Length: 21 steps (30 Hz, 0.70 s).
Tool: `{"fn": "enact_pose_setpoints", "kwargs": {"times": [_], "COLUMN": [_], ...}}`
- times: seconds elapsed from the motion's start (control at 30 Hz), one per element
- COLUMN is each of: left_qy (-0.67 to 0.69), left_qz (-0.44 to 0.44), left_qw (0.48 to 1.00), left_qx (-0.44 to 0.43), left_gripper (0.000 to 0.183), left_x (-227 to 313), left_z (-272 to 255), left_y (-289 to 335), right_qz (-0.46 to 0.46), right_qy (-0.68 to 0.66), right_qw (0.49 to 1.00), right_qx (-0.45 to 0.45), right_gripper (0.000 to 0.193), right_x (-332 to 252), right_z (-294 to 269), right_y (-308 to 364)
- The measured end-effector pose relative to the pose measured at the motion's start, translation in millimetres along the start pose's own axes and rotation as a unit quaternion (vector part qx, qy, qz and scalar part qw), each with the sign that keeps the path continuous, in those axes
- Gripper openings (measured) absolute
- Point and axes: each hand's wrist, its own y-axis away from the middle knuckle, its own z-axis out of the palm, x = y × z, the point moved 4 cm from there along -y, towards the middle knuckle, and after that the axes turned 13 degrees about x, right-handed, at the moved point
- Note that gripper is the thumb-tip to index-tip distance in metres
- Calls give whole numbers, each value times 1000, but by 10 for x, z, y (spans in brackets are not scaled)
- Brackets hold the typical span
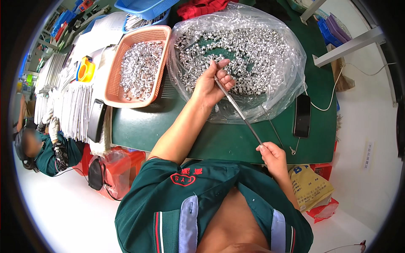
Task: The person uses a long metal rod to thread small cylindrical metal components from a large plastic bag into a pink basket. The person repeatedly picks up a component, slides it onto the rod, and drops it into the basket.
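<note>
My left hand (pixel 213 82) reaches over a clear plastic sheet (pixel 291 80) heaped with several small silver metal nuts (pixel 244 46), and its fingers pinch the far end of a thin metal rod (pixel 238 110). My right hand (pixel 273 154) grips the near end of the same rod at the table's front edge. The rod slants from the pile down toward me. A second thin rod (pixel 273 128) lies on the green table (pixel 168 130) just right of it.
An orange basket (pixel 110 90) of silver nuts stands left of the pile. A black phone (pixel 302 115) with a white cable lies at the right. A blue basket (pixel 143 7) sits at the back. Another person (pixel 46 147) sits at far left beside white stacks.
</note>
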Motion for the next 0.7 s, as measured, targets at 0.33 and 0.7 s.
{"fn": "enact_pose_setpoints", "kwargs": {"times": [0.33, 0.7], "left_qy": [-172, -292], "left_qz": [211, 118], "left_qw": [959, 948], "left_qx": [74, -33], "left_gripper": [60, 81], "left_x": [-54, -107], "left_z": [101, 323], "left_y": [133, 145], "right_qz": [-144, 61], "right_qy": [63, -199], "right_qw": [983, 977], "right_qx": [92, -42], "right_gripper": [14, 17], "right_x": [-239, -52], "right_z": [170, 177], "right_y": [24, -101]}}
